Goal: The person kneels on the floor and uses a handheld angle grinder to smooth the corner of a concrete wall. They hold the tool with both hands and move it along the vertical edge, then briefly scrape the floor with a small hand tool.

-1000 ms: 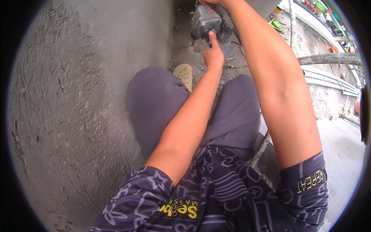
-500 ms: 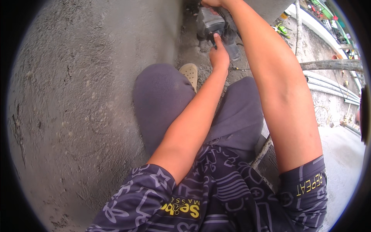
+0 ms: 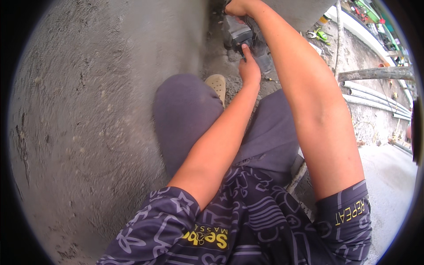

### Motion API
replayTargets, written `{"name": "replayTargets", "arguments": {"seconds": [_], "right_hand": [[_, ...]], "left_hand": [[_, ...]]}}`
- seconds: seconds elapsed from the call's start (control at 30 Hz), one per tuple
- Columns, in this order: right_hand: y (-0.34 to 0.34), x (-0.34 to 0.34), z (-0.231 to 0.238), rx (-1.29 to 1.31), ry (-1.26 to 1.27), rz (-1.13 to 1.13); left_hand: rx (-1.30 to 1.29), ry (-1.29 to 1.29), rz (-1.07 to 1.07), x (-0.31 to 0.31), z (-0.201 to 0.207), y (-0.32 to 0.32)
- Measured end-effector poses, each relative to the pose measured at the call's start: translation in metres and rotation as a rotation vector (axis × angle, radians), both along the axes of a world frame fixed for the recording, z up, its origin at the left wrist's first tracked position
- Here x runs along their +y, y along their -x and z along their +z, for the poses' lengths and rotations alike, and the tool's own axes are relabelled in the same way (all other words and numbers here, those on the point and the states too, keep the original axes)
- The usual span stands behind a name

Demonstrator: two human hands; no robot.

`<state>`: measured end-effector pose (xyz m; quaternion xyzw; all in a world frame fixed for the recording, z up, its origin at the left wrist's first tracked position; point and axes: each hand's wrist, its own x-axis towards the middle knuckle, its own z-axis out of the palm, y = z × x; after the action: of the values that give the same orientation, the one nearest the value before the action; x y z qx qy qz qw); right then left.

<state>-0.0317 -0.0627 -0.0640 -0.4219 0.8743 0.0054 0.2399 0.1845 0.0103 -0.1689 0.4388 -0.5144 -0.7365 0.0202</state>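
Reaching down and forward past both knees, the person works at a dark grey, blocky power tool with a black body (image 3: 242, 37) that sits low at the foot of a rough grey plastered wall (image 3: 101, 101), near the top middle of the head view. The left hand (image 3: 250, 68) lies just below the tool with its fingers drawn together and one fingertip stretched up so that it touches the tool's lower edge; it pinches nothing that can be made out. The right hand (image 3: 236, 6) is at the very top rim of the view, closed over the upper end of the same tool, though the rim cuts off most of the fingers and the exact grip cannot be told. Both bare forearms run up from the lower edge, the left one crossing over the lap, the right one thick and close to the camera. The person wears dark grey trousers (image 3: 190, 115) and a dark patterned short-sleeved shirt with pale line drawings (image 3: 247, 221). A beige perforated clog (image 3: 217, 85) shows just beyond the left knee, near the left hand, on gritty grey ground strewn with rubble (image 3: 216, 57). Off to the right lie several pale grey pipes side by side (image 3: 375, 99), a rusty brown bar (image 3: 375, 73) above them, and a small green-handled tool (image 3: 321, 35) farther up, well apart from both hands.
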Motion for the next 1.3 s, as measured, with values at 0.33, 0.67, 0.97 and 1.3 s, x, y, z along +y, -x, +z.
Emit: {"name": "replayTargets", "arguments": {"seconds": [0.33,0.67,0.97,1.3], "right_hand": [[-0.044,0.056,0.025,-0.279,0.391,-0.507],[-0.065,0.147,0.058,-0.513,0.635,-0.857],[-0.067,0.152,0.056,-0.571,0.653,-0.928],[-0.066,0.161,0.059,-0.598,0.692,-0.918]], "left_hand": [[0.002,0.167,-0.050,0.009,0.011,-0.015],[-0.049,0.370,-0.302,0.031,0.045,-0.035],[-0.086,0.430,-0.327,0.024,0.045,-0.037],[-0.061,0.436,-0.350,0.025,0.049,-0.036]]}}
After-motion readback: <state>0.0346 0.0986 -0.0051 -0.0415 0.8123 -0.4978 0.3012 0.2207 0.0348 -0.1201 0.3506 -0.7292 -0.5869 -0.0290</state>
